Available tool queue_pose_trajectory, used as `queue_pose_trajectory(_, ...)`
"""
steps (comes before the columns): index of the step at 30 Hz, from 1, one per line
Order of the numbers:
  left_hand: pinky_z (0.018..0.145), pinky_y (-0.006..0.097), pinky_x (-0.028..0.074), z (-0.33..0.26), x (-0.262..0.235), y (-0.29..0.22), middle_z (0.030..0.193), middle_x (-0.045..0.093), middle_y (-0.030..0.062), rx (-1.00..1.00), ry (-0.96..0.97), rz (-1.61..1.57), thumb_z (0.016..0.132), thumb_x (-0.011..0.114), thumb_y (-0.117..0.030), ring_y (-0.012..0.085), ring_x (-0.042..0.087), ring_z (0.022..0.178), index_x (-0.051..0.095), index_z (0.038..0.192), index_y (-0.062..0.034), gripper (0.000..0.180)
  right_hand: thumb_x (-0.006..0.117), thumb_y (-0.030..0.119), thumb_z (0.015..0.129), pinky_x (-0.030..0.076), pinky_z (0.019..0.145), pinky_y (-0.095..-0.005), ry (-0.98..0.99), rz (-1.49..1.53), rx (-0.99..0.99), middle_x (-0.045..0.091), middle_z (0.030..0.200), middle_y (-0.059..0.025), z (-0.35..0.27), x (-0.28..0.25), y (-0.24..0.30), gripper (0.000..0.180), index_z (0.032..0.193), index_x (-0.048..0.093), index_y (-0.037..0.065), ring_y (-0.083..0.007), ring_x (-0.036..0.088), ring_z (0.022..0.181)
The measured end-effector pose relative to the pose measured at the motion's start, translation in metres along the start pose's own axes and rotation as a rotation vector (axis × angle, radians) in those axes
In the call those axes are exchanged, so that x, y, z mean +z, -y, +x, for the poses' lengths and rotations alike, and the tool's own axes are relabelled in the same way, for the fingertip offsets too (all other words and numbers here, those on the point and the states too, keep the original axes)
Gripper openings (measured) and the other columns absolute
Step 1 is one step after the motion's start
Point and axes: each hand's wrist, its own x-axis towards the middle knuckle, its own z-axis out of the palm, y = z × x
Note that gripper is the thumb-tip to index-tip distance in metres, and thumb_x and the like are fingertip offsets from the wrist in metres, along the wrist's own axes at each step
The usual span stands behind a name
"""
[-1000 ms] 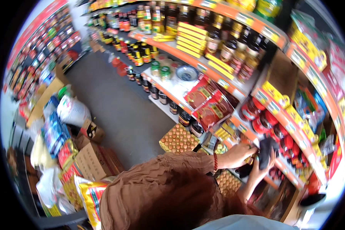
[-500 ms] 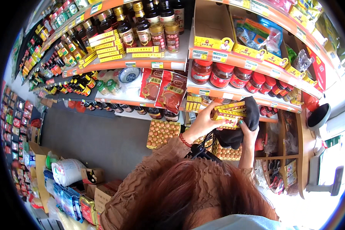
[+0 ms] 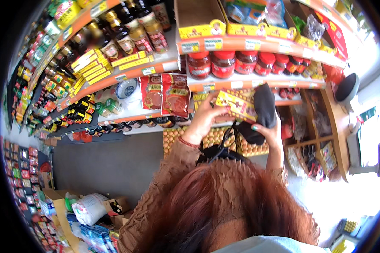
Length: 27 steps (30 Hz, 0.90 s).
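Observation:
In front of the shelf, my left hand [image 3: 204, 116] is closed round the left end of some slim yellow boxes [image 3: 237, 104], their broad sides turned up. A black cloth [image 3: 264, 106] covers the right end of these boxes and hangs below them. My right hand [image 3: 271, 130] grips the cloth from the right and below, thumb on top. How many boxes are held cannot be told. Black straps [image 3: 229, 137] dangle below, between my forearms.
Ahead, the shelf carries red-lidded jars [image 3: 222, 64], dark sauce bottles [image 3: 124, 42], stacked yellow boxes [image 3: 90, 67] and red packets [image 3: 175, 95]. Egg trays [image 3: 171, 141] stand low beneath it. A white sack [image 3: 90, 209] lies at lower left; a wooden counter [image 3: 340, 130] is at right.
My view has shifted, so the shelf sits higher and further left. My left hand has slid along the yellow boxes toward their left end, and more of their broad face shows.

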Motion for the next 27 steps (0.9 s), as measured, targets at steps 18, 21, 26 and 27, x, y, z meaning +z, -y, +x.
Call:
queue_pose_trajectory(18, 0.081, 0.048, 0.054, 0.013, -0.011, -0.018, 0.115, 0.054, 0.0099, -0.253, 0.15, -0.077, 0.09, 0.055, -0.025, 0.0244, 0.055, 0.107, 0.048, 0.117, -0.0016, 0.036, 0.079, 0.003, 0.056, 0.035, 0.098, -0.0307, -0.025, -0.188, -0.104, 0.05, 0.122, -0.0095, 0.001, -0.01, 0.013, 0.074, 0.122, 0.047, -0.004, -0.0182, 0.047, 0.113)
queue_pose_trajectory(21, 0.078, 0.044, 0.056, 0.015, -0.014, -0.025, 0.112, 0.055, 0.0085, -0.267, 0.138, 0.172, 0.089, 0.057, -0.024, 0.0216, 0.055, 0.105, 0.05, 0.115, -0.0019, 0.035, 0.079, 0.004, 0.056, 0.035, 0.098, -0.0314, 0.024, -0.253, -0.06, 0.048, 0.126, -0.0111, -0.001, -0.014, 0.009, 0.074, 0.122, 0.048, -0.004, -0.0187, 0.046, 0.116)
queue_pose_trajectory(26, 0.079, 0.045, 0.054, 0.01, -0.01, -0.035, 0.114, 0.053, 0.0111, -0.301, 0.2, 0.38, 0.087, 0.059, -0.015, 0.0234, 0.056, 0.102, 0.046, 0.12, 0.0001, 0.039, 0.08, 0.004, 0.056, 0.034, 0.1, -0.0329, 0.031, -0.099, 0.043, 0.046, 0.13, -0.0135, -0.002, -0.011, 0.013, 0.071, 0.12, 0.051, -0.003, -0.0213, 0.045, 0.119)
queue_pose_trajectory(27, 0.079, 0.043, 0.055, 0.01, -0.009, -0.038, 0.112, 0.054, 0.0106, -0.324, 0.219, 0.412, 0.085, 0.061, -0.014, 0.0221, 0.056, 0.102, 0.047, 0.119, 0.0004, 0.039, 0.08, 0.004, 0.056, 0.033, 0.1, -0.033, 0.03, -0.071, 0.057, 0.046, 0.13, -0.0136, -0.002, -0.011, 0.015, 0.071, 0.12, 0.051, -0.003, -0.0219, 0.045, 0.119)
